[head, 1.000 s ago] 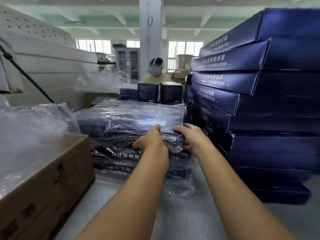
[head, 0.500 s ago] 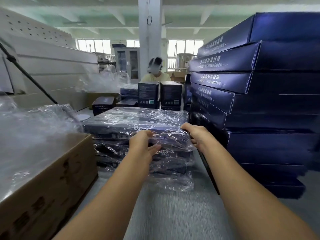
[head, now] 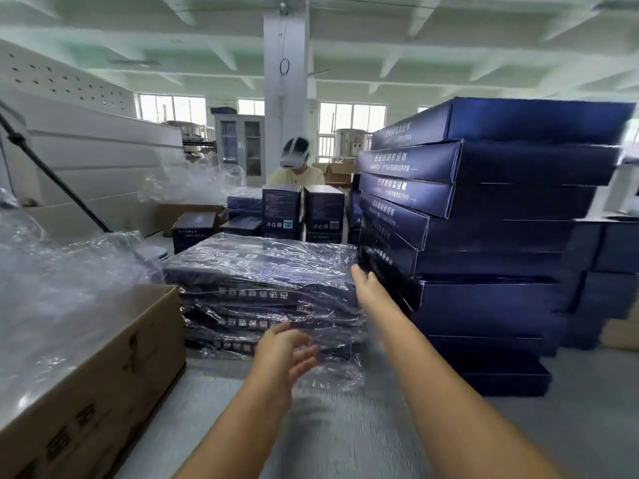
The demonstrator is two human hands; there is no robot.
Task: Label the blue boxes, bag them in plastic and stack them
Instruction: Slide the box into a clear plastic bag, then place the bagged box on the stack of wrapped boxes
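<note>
At my left a carton (head: 103, 375) holds spare plastic bags (head: 52, 278). Mid-tabletop (head: 345, 440), the bagged boxes (head: 262, 267) sit stacked several high, so that share looks done. My left hand (head: 283, 350) hangs before them, fingers loose and empty. My right hand (head: 368, 288) touches the top one's right corner, fingers straight. At right, a tall pile of bare blue boxes (head: 501, 209) remains to bag.

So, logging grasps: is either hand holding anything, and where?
Nothing held: left hand open; right hand flat against the right end of the top bagged box.
</note>
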